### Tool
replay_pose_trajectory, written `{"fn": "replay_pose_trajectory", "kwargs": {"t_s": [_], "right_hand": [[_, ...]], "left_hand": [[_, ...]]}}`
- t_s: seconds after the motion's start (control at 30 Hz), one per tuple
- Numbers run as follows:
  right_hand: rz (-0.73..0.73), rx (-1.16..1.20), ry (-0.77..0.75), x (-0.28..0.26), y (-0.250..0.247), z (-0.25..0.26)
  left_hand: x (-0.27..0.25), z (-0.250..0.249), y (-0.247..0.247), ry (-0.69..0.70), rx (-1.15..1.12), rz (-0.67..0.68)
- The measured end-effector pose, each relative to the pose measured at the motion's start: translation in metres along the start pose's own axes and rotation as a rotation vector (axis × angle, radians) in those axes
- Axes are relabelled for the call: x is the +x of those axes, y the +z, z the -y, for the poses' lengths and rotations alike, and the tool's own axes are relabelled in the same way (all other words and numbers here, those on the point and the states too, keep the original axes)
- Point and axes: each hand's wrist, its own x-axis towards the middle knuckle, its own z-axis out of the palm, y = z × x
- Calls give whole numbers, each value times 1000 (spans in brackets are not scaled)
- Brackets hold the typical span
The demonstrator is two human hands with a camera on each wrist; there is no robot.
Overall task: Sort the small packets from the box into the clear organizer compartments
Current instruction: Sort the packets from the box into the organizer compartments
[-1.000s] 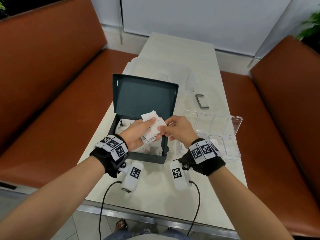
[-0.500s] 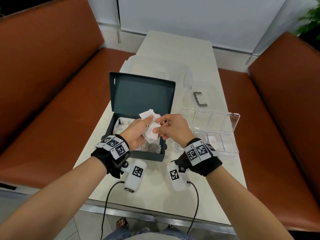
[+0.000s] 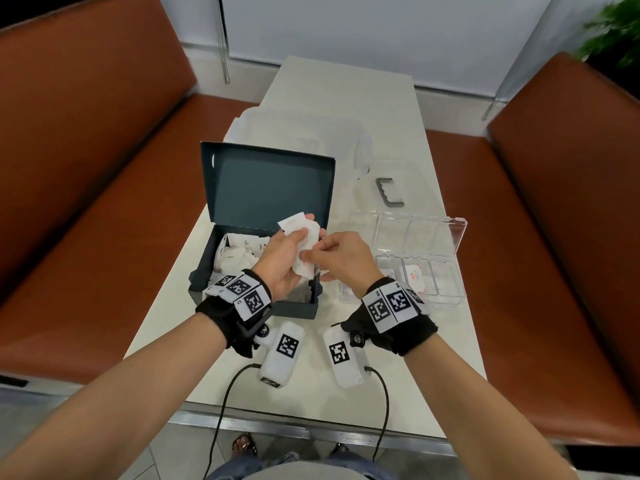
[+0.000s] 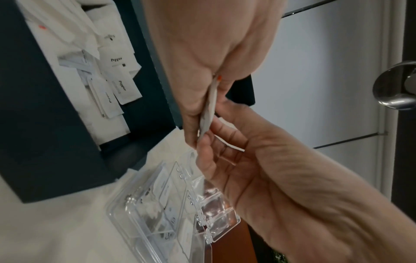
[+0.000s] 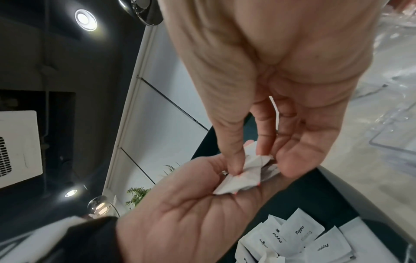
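My left hand (image 3: 287, 252) holds a small stack of white packets (image 3: 304, 244) above the open dark box (image 3: 263, 299), palm up. My right hand (image 3: 337, 258) pinches one packet (image 5: 238, 176) of that stack between thumb and fingers. In the left wrist view the stack (image 4: 209, 113) shows edge-on between both hands. More white packets (image 3: 239, 254), some marked Pepper (image 5: 299, 231), lie in the box. The clear organizer (image 3: 446, 292) sits open to the right of the box, with packets (image 3: 414, 275) in its near compartments.
A grey metal handle (image 3: 389, 192) lies behind the organizer, beside a clear plastic bag (image 3: 304, 133). Two white sensor packs (image 3: 282, 351) with cables hang under my wrists over the near table. Brown benches (image 3: 86, 168) flank the narrow white table (image 3: 166, 313).
Both hands have stayed over the box, working through the packets. The right hand's thumb and fingers have shifted down the stack onto one packet.
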Motion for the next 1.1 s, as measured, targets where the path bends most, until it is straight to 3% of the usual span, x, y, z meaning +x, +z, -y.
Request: {"fn": "replay_pose_trajectory", "kwargs": {"t_s": [0.27, 0.47, 0.7, 0.8, 0.97, 1.1], "right_hand": [[-19, 31, 1, -2, -26, -13], [-178, 272, 69, 1, -66, -21], [-349, 532, 107, -1, -103, -38], [-331, 567, 112, -4, -116, -46], [-224, 450, 52, -13, -138, -59], [-205, 409, 40, -16, -156, -67]], "left_hand": [[8, 18, 28, 0, 8, -57], [12, 21, 46, -23, -41, -105], [5, 48, 69, -159, 151, 133], [3, 63, 84, -101, 223, 142], [7, 70, 104, 33, 221, -8], [11, 71, 113, 79, 241, -44]]}}
